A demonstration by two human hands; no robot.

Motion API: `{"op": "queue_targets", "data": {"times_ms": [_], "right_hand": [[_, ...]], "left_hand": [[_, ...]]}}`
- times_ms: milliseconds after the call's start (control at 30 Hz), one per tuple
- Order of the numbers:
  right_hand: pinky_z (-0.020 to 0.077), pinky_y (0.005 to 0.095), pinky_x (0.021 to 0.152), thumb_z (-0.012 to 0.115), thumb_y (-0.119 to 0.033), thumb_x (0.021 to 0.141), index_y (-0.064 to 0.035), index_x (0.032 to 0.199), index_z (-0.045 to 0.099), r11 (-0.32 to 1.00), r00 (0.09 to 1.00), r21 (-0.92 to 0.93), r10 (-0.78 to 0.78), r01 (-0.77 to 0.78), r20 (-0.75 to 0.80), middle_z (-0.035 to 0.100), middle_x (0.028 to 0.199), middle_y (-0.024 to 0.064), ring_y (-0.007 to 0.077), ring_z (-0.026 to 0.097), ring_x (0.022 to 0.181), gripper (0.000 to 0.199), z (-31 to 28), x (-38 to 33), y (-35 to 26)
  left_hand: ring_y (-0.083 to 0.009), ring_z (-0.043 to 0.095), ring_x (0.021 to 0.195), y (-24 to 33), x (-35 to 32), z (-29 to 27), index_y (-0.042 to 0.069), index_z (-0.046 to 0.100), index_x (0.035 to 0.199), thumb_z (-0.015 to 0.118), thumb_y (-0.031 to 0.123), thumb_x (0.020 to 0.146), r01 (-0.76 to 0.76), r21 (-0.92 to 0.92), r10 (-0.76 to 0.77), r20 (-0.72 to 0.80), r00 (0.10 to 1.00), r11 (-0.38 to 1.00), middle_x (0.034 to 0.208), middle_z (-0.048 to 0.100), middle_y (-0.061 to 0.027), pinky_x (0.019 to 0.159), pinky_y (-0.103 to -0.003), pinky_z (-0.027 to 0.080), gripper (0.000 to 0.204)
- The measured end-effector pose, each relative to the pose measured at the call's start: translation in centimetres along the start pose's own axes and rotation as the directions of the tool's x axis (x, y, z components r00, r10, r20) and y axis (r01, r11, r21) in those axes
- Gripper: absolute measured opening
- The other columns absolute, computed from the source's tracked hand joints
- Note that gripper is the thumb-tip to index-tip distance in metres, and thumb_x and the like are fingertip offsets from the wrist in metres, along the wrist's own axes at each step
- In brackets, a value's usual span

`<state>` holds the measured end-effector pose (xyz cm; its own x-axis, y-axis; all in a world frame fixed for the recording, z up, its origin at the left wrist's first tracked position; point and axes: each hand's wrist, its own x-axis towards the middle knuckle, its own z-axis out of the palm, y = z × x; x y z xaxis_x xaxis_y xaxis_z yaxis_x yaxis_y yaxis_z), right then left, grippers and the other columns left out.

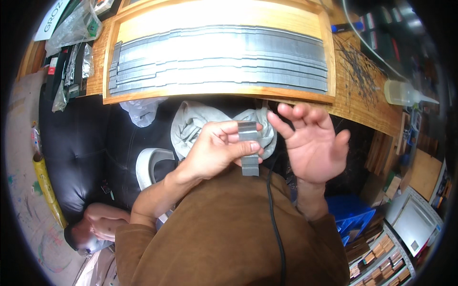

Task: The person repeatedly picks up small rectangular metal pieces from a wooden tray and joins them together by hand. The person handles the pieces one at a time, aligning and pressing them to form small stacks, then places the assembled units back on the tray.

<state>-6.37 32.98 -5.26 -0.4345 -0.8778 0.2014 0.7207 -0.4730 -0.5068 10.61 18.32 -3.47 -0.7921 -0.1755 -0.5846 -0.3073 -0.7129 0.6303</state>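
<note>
My left hand grips a small stack of thin grey metal plates in front of my brown shirt, thumb across the face and fingers behind. The plates stand on end, with notched, stepped edges. Just to the right, apart from the stack, my right hand is raised with its palm showing, fingers spread and slightly curled, nothing in it. Beyond both hands, a shallow wooden tray holds long rows of similar grey plates packed side by side. Glare whitens the middle of these rows.
Thin dark wires or needles lie scattered on the wooden table right of the tray, near a squeeze bottle and a blue marker. A grey cloth lies below the tray. Another person is at lower left.
</note>
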Motion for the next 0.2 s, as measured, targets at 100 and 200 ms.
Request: {"op": "queue_targets", "data": {"times_ms": [100,200], "right_hand": [[0.0548,0.0362,0.095,0.086,-0.019,0.087,-0.0012,0.116,0.06,0.588,1.0,-0.808,0.029,-0.018,-0.001,0.06,0.123,0.0176,0.0264,0.065,0.111,0.043,1.7,-0.8,-0.5],[0.056,0.03,0.084,0.095,-0.015,0.075,-0.0084,0.113,0.065,0.431,0.883,-0.849,0.461,-0.305,-0.083,0.064,0.113,0.0083,0.0196,0.066,0.096,0.049,1.6,-1.6,-0.4]], "left_hand": [[-0.024,0.078,0.088,0.2,0.5,-1.4,-0.001,0.065,0.133,0.074,0.004,0.097,0.011,-0.119,-0.018,-0.063,0.998,0.993,0.1,0.078,-0.015,0.068,-0.027,0.063,0.037],[-0.0287,0.079,0.091,0.7,1.1,-2.9,-0.001,0.063,0.135,0.073,0.005,0.097,-0.01,-0.151,0.001,-0.06,0.998,0.989,0.103,0.078,-0.017,0.066,-0.027,0.064,0.04]]}}
